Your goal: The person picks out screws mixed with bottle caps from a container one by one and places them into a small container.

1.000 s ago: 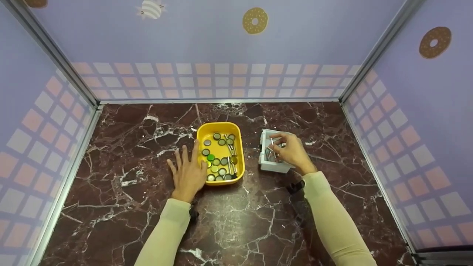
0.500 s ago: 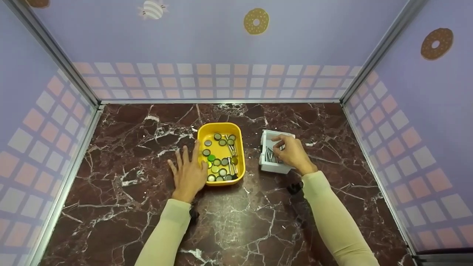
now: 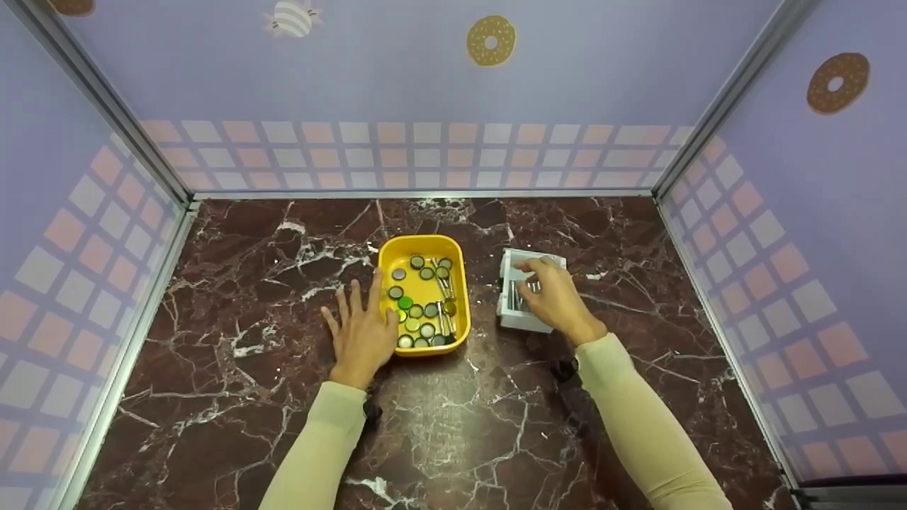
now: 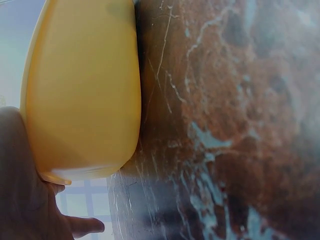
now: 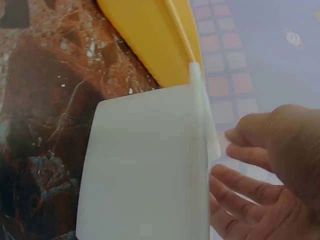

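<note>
My left hand (image 3: 363,336) lies along the left side of a yellow tray (image 3: 465,304), fingers straight and spread, thumb over the rim. Inside the tray are several bottle caps (image 3: 426,330), one of them bright green (image 3: 404,302), and several thin metal pieces like nails or bolts (image 3: 446,322) on the right. Over a light grey bin (image 3: 524,323) hovers my right hand (image 3: 560,301), thumb and index finger apart with nothing visible between them. Slim metal pieces (image 3: 516,296) lie in that bin, partly hidden by the hand. The right wrist view shows the bin's outer wall (image 5: 145,165) and loosely bent fingers (image 5: 245,185).
Both containers stand on a dark red marbled tabletop (image 3: 439,425), with a gap between them. Purple panels with printed squares (image 3: 418,152) enclose the back and both sides. A metal strip (image 3: 425,193) runs along the back edge.
A second ago my right hand pinched a slim metal piece above the grey bin; now its fingertips are apart and the piece is out of them. My left hand and the tray stay put.
</note>
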Motion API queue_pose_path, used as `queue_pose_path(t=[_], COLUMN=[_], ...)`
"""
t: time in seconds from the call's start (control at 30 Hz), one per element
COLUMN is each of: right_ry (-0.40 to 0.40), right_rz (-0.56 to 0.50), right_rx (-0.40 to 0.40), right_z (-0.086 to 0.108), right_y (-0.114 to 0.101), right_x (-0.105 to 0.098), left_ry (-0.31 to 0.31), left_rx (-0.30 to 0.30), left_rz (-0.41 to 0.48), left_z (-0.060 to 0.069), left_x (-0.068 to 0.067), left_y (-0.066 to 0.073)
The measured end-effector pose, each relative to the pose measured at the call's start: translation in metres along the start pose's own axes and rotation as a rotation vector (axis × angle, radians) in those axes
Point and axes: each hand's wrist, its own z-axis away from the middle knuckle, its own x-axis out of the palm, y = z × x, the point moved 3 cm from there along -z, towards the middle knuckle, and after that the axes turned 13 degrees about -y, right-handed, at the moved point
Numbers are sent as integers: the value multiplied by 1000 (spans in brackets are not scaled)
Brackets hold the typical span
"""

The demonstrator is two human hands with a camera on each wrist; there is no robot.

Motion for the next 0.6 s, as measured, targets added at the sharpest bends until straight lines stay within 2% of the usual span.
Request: queue_pose_path(t=[0.37, 0.6], right_ry=[29, -51], right_rz=[233, 368], right_rx=[-133, -155], right_z=[3, 4], right_y=[-18, -33], right_x=[13, 21], left_ry=[-11, -2], left_rx=[-4, -8], left_rz=[-5, -9], left_z=[-1, -1], left_x=[0, 0], left_y=[0, 0])
